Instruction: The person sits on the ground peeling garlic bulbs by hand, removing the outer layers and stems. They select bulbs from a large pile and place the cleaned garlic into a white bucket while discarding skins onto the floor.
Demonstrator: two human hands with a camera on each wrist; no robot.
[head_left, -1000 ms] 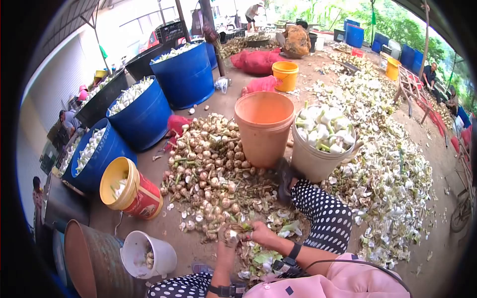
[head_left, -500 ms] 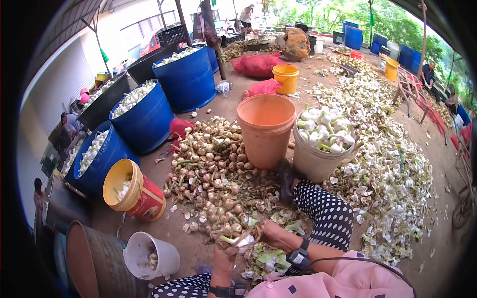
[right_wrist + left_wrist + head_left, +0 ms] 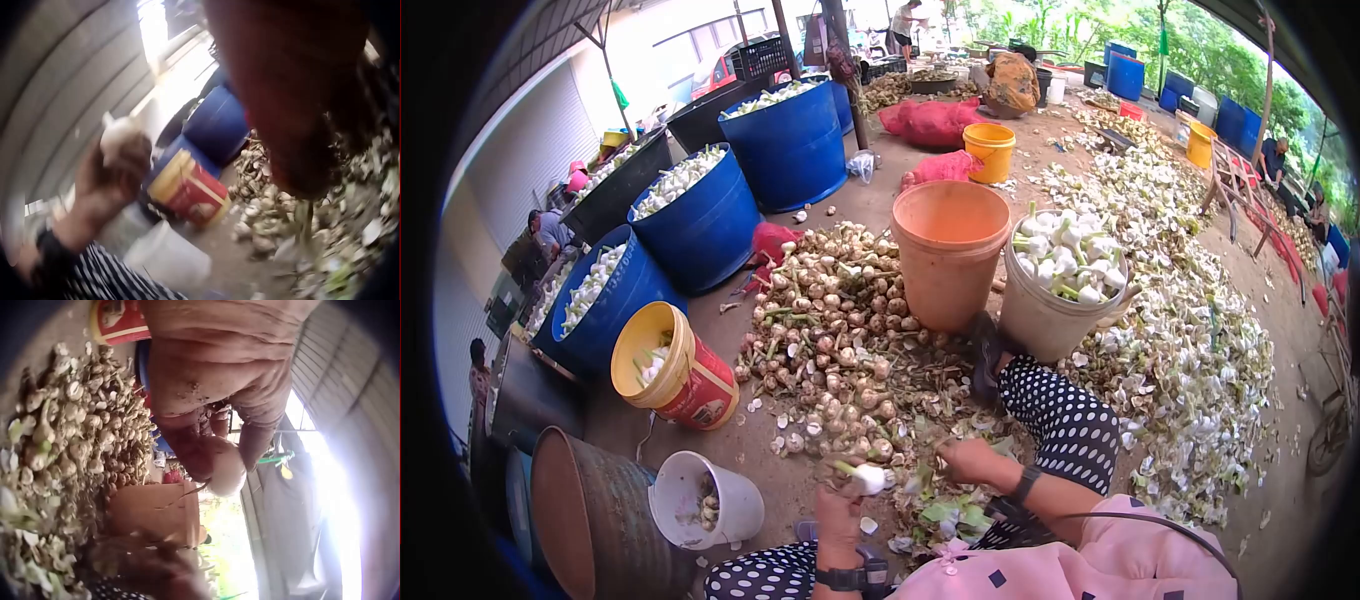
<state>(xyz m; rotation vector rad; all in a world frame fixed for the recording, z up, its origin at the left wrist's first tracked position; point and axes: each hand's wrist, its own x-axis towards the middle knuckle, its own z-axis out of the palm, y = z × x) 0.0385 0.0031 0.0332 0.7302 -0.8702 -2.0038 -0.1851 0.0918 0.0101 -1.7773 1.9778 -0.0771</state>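
Observation:
A peeled white garlic bulb (image 3: 868,479) with a green stem stub is held in my left hand (image 3: 837,510), low in front of the lap. The left wrist view shows thumb and fingers pinching the bulb (image 3: 226,467), soil on the skin. Apart from it, to the right, is my right hand (image 3: 982,464) with fingers curled. In the right wrist view a strip of garlic husk (image 3: 304,220) hangs from that hand's dark, blurred fingertips. Beyond both hands lies a heap of unpeeled garlic (image 3: 830,320), with loose husks (image 3: 960,512) below.
An orange bucket (image 3: 950,270) stands behind the heap, beside a pale bucket (image 3: 1050,325) full of peeled garlic. At left are a yellow-and-red bucket (image 3: 700,385), a white pail (image 3: 740,500) and a rusty drum (image 3: 615,510). Husks (image 3: 1180,370) cover the ground at right.
The hands were together at the bulb and have now separated, the right one moving right. Husk has come off the bulb, which stays in the left hand.

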